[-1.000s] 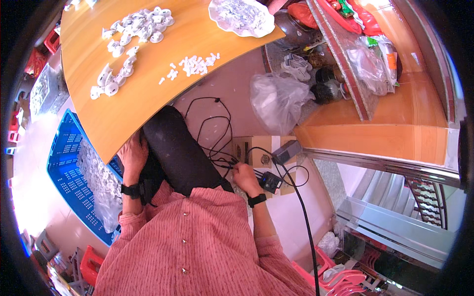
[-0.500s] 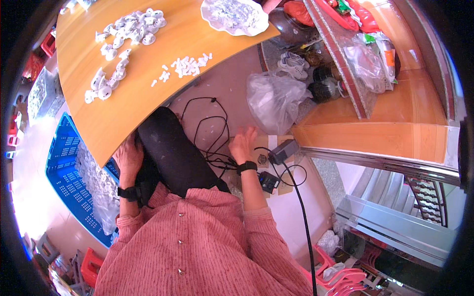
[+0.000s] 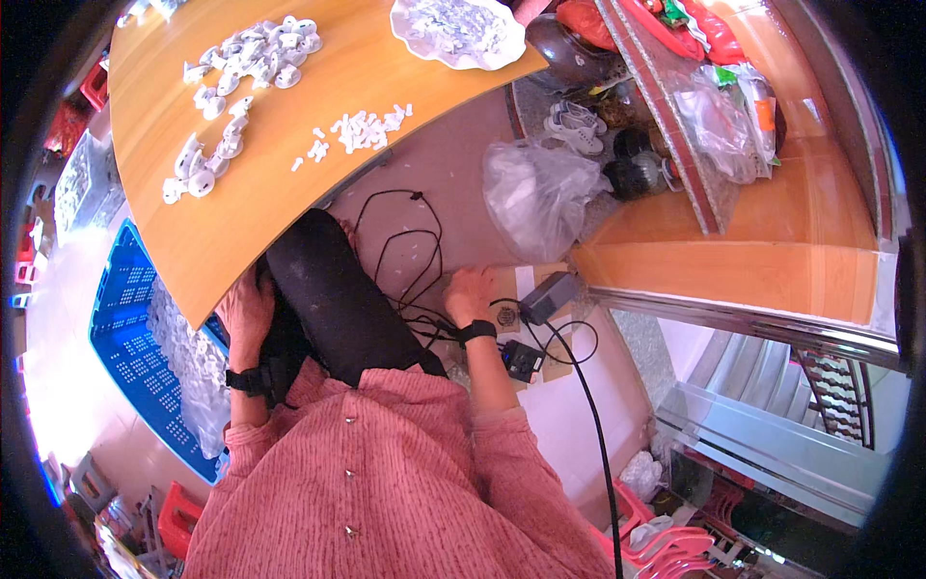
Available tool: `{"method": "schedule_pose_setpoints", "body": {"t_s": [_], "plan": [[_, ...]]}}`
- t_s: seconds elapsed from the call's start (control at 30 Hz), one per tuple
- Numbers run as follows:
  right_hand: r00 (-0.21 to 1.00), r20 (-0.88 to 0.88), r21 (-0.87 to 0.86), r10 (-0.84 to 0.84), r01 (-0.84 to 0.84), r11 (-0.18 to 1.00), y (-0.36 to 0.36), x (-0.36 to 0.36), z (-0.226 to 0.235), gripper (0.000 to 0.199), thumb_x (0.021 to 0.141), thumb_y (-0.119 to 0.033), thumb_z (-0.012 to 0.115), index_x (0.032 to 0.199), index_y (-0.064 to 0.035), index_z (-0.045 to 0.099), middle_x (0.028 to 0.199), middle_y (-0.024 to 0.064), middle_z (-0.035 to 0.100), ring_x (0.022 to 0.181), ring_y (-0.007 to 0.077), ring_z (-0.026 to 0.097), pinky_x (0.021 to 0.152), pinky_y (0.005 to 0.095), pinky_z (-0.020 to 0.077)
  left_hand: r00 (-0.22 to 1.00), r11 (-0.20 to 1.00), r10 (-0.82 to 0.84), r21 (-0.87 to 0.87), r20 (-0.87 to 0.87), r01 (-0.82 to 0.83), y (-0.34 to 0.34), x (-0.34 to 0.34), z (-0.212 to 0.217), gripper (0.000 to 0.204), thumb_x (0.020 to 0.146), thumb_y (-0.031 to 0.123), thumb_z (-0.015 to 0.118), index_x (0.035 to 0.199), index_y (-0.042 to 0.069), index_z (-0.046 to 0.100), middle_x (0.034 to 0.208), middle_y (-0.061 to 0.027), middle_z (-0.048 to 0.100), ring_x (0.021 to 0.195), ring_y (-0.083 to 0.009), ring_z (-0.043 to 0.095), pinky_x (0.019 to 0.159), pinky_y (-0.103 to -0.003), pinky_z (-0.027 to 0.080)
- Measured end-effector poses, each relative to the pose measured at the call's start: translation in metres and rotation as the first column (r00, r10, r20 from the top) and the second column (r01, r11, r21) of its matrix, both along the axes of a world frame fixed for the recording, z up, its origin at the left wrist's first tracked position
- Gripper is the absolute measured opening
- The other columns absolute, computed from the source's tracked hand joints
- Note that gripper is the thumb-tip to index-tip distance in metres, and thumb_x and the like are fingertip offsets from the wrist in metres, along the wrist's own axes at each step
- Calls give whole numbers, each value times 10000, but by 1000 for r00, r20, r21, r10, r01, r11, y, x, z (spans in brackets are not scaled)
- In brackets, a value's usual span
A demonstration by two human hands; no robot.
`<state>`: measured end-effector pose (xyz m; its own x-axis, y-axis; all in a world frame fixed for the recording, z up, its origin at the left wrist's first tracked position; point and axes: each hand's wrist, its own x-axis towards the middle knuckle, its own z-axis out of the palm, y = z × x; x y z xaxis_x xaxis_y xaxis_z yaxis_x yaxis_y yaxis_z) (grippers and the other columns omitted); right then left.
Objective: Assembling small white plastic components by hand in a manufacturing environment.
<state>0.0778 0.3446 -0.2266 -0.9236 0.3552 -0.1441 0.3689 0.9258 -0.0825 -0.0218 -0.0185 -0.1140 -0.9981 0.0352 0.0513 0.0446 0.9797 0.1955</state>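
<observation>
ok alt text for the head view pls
Seen from above, a seated person's right hand reaches to the floor among black cables beside a grey adapter; the left hand rests on their dark-trousered leg under a wooden table strewn with white parts.

I see my right hand (image 3: 470, 292) down on the floor, just left of the grey power adapter (image 3: 547, 296), amid tangled black cables (image 3: 405, 253). Further left of the adapter, my left hand (image 3: 247, 311) rests on my black-clad knee (image 3: 333, 299), beneath the wooden tabletop (image 3: 280, 183).
</observation>
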Motion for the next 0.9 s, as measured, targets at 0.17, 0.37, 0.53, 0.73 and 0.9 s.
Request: {"method": "schedule_pose_setpoints", "body": {"t_s": [0.17,0.37,0.53,0.73,0.9], "plan": [[998,-63,-53,-1,-3,999,-21,-2,-2,270,862,-202,576,932,17,718,1144,267,621,1097,437,526,929,536,409,999,1000,6,-12,-42,-7,-15,2,-7,450,898,236,635,1330,112,600,1333,-220,592,1268,-420,520,1059,-561,377],[996,-22,-217,84,-87,972,-34,-11,23,254,877,-172,590,986,30,699,971,247,670,1019,451,591,880,555,446,992,993,120,18,-48,-119,-22,12,-5,407,916,272,630,1282,96,633,1279,-229,622,1215,-426,559,1035,-550,404],[860,-441,-461,-255,27,887,-40,-26,68,239,876,-81,648,1085,29,681,987,202,702,888,341,672,829,415,529,985,951,121,299,-119,-80,-14,11,4,302,862,213,678,1122,62,708,1089,-204,691,1043,-425,630,897,-540,475],[726,-603,-642,-332,-195,741,-89,-57,190,160,944,-28,625,1094,27,639,1006,88,637,846,159,608,779,298,523,914,881,126,467,-385,75,-4,14,45,203,813,148,715,989,46,708,969,-185,674,902,-436,631,755,-535,487],[657,-742,-542,-137,-467,699,-128,-87,231,113,960,0,607,1064,23,643,1040,99,630,860,158,602,738,274,518,987,841,-127,538,100,54,-7,42,88,273,890,206,681,1044,-19,681,994,-230,675,943,-432,648,809,-484,525]]}}
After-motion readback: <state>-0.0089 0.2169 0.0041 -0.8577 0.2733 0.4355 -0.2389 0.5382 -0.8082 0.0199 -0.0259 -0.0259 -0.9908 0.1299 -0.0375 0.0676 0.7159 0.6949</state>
